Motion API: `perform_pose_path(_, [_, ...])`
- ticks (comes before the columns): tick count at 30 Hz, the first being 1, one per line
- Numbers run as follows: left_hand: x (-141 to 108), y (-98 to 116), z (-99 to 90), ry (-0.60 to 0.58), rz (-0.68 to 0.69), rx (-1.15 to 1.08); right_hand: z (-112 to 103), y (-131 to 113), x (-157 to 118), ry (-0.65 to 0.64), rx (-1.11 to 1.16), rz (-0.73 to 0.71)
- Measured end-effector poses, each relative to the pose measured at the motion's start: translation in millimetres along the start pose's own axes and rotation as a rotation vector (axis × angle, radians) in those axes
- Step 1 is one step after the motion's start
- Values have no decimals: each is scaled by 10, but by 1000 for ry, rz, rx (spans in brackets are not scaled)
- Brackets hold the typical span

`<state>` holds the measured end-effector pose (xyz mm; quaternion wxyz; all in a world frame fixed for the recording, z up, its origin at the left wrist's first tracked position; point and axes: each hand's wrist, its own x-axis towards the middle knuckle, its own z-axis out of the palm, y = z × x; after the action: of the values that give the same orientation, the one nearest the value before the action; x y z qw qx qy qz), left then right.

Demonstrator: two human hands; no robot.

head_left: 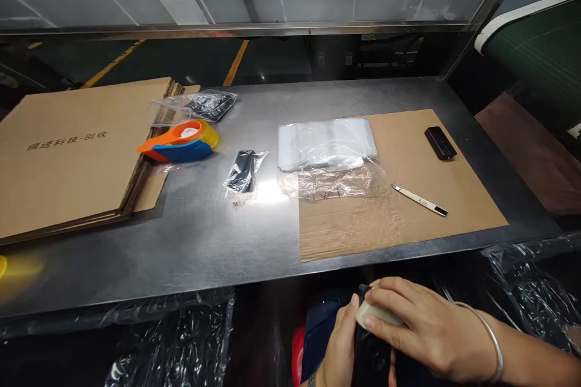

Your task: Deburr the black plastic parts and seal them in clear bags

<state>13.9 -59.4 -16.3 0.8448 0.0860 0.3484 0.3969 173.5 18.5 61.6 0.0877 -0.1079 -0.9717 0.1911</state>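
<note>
Below the bench's front edge, my left hand [338,347] is closed around a black part [373,355] with round features on its face; its exact kind I cannot make out. My right hand [422,326] wears a bangle and grips a whitish pad or folded cloth [384,315], pressed against the top of that part. On the bench ahead lies a cardboard sheet [354,227], bearing a slim pale tool marked A26 [420,199] and a small black oblong part [440,143].
Clear plastic bags [327,140] are stacked partly on the cardboard. Left of them lie a bagged black item [244,170], an orange-and-blue tape dispenser [181,144], a bag of black pieces [211,104] and flattened cartons [72,163]. Black plastic sheeting [181,344] hangs below the steel bench [190,242].
</note>
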Motion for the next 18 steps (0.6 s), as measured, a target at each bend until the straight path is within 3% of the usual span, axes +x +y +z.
perform_pose_path(5, [-21,28,28,-50,-28,-81,8,4,-36,-49,-3,75])
perform_pose_path(18, [-33,96,87,-41,-57,-8,0,14,6,-28,20,30])
